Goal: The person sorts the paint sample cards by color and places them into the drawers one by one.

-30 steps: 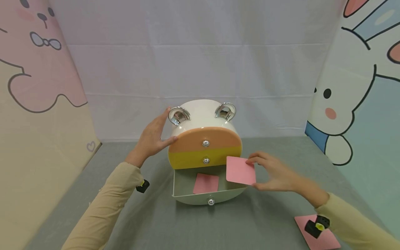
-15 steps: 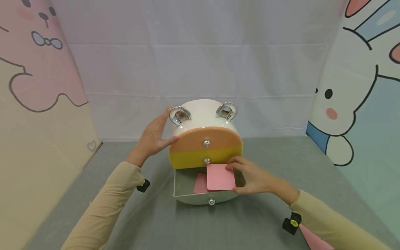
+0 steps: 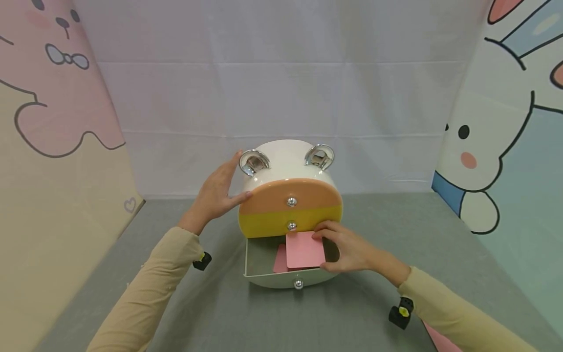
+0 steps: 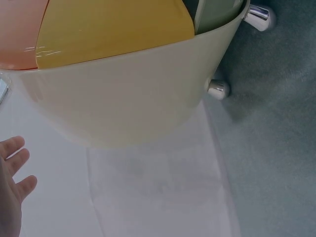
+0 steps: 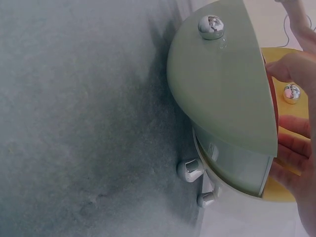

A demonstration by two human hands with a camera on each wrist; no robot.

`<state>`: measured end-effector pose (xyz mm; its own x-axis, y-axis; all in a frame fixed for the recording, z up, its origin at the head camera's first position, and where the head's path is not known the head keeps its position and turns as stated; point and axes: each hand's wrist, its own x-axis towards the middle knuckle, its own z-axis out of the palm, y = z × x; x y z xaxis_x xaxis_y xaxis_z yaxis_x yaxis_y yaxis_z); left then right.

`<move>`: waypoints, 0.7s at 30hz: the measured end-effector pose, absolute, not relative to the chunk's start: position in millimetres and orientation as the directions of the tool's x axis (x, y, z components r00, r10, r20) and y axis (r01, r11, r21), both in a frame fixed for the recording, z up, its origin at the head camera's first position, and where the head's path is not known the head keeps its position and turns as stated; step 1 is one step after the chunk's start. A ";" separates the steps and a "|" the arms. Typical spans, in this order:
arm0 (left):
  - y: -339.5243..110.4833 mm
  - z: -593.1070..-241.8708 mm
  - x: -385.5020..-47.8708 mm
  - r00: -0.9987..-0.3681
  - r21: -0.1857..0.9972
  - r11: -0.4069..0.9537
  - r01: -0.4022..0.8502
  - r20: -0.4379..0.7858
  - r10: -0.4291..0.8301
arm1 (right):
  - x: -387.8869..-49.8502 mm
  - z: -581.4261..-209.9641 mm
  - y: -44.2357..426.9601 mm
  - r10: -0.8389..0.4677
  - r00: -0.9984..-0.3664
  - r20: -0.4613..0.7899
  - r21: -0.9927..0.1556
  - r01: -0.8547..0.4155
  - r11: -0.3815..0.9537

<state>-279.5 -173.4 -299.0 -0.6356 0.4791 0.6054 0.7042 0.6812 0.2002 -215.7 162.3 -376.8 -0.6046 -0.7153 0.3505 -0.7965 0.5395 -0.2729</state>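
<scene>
A rounded white box point(image 3: 286, 159) with silver ring-shaped ears stands on the grey table. Its orange drawer front point(image 3: 268, 195) and yellow drawer front point(image 3: 264, 225) are closed, while the pale green bottom drawer point(image 3: 257, 254) is pulled out. My left hand point(image 3: 215, 193) is at the box's left side, fingers extended. Over the green drawer, my right hand point(image 3: 352, 252) pinches a pink square card point(image 3: 303, 252) by its right edge between thumb and fingers. Partly behind that card, another pink card point(image 3: 280, 260) lies in the drawer. The right wrist view shows the drawer's green front point(image 5: 217, 84).
Another pink piece point(image 3: 440, 338) lies on the table at lower right, mostly hidden by the right sleeve. Silver feet point(image 5: 190, 169) support the box. A pale cloth backdrop point(image 3: 281, 98) hangs behind, with cartoon-printed panels point(image 3: 61, 122) at both sides.
My right hand has carried the pink card leftward and slightly down, from the drawer's right side to above its middle, partly covering the card inside. My left hand stays at the box.
</scene>
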 end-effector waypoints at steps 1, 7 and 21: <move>-173.5 -298.9 -279.4 -0.636 0.200 0.681 0.704 0.606 0.479 | -215.9 -377.3 162.4 -0.714 -0.605 0.353 -0.275 -0.796 0.539; -173.5 -299.0 -279.3 -0.638 0.190 0.690 0.699 0.602 0.480 | -214.4 -377.1 163.1 -0.706 -0.620 0.341 -0.290 -0.784 0.549; -172.6 -297.2 -276.7 -0.648 0.203 0.691 0.694 0.594 0.477 | -205.1 -365.7 179.2 -0.683 -0.631 0.367 -0.322 -0.775 0.544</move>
